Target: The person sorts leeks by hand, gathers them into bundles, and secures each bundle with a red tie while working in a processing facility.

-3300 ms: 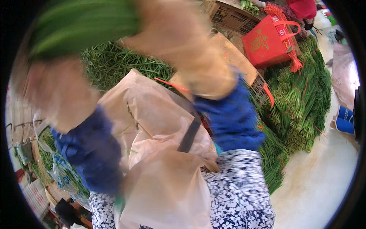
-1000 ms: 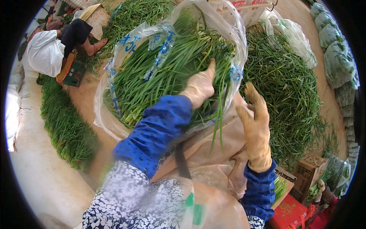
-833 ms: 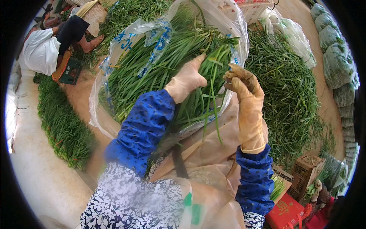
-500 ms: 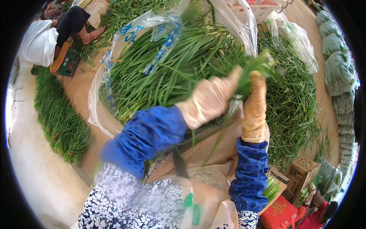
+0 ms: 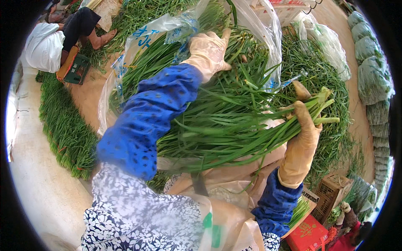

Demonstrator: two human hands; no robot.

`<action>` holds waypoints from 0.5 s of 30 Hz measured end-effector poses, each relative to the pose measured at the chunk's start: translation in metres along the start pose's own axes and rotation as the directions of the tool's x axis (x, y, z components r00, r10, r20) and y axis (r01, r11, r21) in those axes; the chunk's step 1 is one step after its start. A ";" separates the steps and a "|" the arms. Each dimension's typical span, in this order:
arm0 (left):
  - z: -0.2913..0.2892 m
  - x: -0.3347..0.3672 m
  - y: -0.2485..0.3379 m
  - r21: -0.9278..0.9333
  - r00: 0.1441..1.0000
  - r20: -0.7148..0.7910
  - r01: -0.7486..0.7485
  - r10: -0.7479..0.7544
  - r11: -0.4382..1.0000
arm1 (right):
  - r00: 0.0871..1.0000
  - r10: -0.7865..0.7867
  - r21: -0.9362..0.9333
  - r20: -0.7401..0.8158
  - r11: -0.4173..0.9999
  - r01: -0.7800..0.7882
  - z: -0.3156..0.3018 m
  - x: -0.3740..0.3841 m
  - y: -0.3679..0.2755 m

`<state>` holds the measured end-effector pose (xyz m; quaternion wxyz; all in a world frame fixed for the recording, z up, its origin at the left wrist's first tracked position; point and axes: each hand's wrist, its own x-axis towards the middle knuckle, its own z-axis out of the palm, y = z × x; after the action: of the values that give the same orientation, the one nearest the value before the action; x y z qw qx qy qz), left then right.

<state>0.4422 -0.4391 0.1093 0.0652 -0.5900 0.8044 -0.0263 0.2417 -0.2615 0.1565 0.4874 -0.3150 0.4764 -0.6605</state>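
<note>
My right hand (image 5: 302, 138), in a pale rubber glove, is closed round the stem ends of a bunch of garlic chives (image 5: 247, 136). The white-green stems point right past my fingers, while the long flat leaves trail left across my lap. My left hand (image 5: 208, 54), gloved alike, lies on the far part of a big heap of garlic chives (image 5: 167, 79) in a large clear plastic bag (image 5: 104, 100) with blue print. Its thumb and forefinger are spread apart, and no bunch shows in it; some other fingers are hard to make out.
Loose leaves (image 5: 326, 146) pile up right of the bag. Tied bundles (image 5: 67, 125) line the left. A seated person (image 5: 44, 46) is at upper left beside a dark green crate (image 5: 77, 69). Brown crates (image 5: 331, 194) and a red box (image 5: 307, 234) stand lower right; bagged greens (image 5: 372, 79) line the far right.
My hands were close together at the bunch's stem end. The left hand has moved away up and left onto the heap; the right has drawn right and down with the chives, whose leaves now spread out.
</note>
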 end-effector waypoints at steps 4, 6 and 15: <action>0.019 0.018 0.007 -0.045 0.996 -0.074 0.050 -0.053 0.998 | 0.996 -0.061 -0.259 -0.059 0.965 0.044 0.016 0.006 0.001; 0.024 0.018 -0.002 -0.188 0.996 -0.086 0.000 -0.016 0.982 | 0.999 -0.002 -0.029 -0.040 1.000 0.001 0.013 0.020 0.007; -0.013 -0.027 -0.034 -0.792 0.963 -0.266 -0.186 -0.053 0.581 | 0.939 0.343 0.342 0.026 0.879 -0.331 0.044 0.100 0.096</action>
<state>0.4805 -0.4239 0.1285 -0.3164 -0.5147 0.7503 0.2685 0.2813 -0.3766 0.0768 0.6334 -0.1262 0.4107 -0.6435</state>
